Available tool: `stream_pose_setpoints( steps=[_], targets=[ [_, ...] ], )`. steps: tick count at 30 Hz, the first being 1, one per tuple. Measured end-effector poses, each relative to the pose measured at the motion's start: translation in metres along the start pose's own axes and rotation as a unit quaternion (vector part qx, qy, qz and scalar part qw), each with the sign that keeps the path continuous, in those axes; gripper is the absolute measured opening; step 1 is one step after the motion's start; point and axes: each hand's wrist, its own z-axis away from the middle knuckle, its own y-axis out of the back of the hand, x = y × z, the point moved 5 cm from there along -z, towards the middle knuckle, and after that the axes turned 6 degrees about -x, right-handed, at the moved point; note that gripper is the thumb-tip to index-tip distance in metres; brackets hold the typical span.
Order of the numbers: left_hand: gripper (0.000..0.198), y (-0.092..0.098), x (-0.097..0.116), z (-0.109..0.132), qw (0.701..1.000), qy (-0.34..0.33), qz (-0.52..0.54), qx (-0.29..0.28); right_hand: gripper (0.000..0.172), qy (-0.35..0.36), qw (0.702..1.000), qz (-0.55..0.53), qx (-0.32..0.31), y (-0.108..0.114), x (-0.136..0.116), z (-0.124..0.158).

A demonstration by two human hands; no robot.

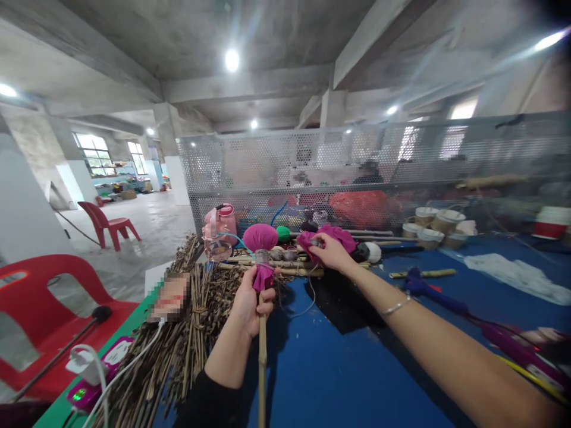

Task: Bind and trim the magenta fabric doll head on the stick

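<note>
My left hand (255, 300) is closed round a thin bamboo stick (262, 368) topped by a round magenta cloth ball (260, 238). Below the ball, grey binding circles the neck, and gathered cloth hangs under it. My right hand (331, 252) reaches to the right of the ball, its fingers pinched at a bunched magenta cloth (334, 236); a small greyish thing shows at the fingertips. A thin pale thread (312, 297) loops down between the hands. Under my right forearm, a black cloth (345, 306) lies on the blue tabletop (339, 380).
Dry stalks (196, 315) cover the table's left side, beside a power strip (84, 386). Behind them stands a pink jug (218, 232). Tubs (430, 235), a plastic bag (517, 273) and a purple tool (513, 351) are at right. A perforated metal screen (267, 160) stands behind.
</note>
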Motion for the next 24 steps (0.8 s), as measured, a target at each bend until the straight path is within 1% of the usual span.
stream_pose_setpoints(
  steps=[2,4,7,10,13,15,18,21,24],
  targets=[
    [0.033,0.002,-0.001,-0.001,1.000,-0.002,-0.002,-0.001,0.024,-0.023,0.999,-0.017,0.020,-0.001,0.007,0.001],
    [0.032,0.004,-0.001,-0.002,1.000,-0.007,-0.005,-0.003,0.029,-0.054,0.997,-0.043,0.041,-0.007,0.014,-0.003],
    [0.033,0.005,-0.001,-0.003,1.000,-0.001,-0.008,-0.011,0.035,-0.073,0.991,-0.098,0.050,-0.017,0.014,-0.013],
    [0.038,0.003,-0.002,-0.003,1.000,0.012,-0.008,-0.008,0.042,-0.054,0.986,-0.157,0.017,-0.017,-0.002,-0.019],
    [0.041,0.002,-0.001,-0.002,1.000,0.020,-0.006,0.002,0.041,-0.041,0.971,-0.227,-0.060,-0.011,-0.028,-0.011],
    [0.041,0.002,0.000,-0.001,1.000,0.016,-0.002,0.000,0.041,-0.037,0.951,-0.281,-0.126,-0.010,-0.050,0.004],
    [0.043,0.002,0.001,-0.001,1.000,0.015,0.002,-0.017,0.040,-0.027,0.911,-0.354,-0.210,-0.014,-0.082,0.038],
    [0.041,0.002,-0.004,-0.002,0.999,0.031,0.008,-0.027,0.040,-0.021,0.872,-0.417,-0.254,-0.025,-0.104,0.070],
    [0.041,0.003,-0.011,-0.003,0.998,0.052,-0.001,-0.029,0.036,-0.017,0.807,-0.520,-0.280,-0.032,-0.115,0.091]
  ],
)
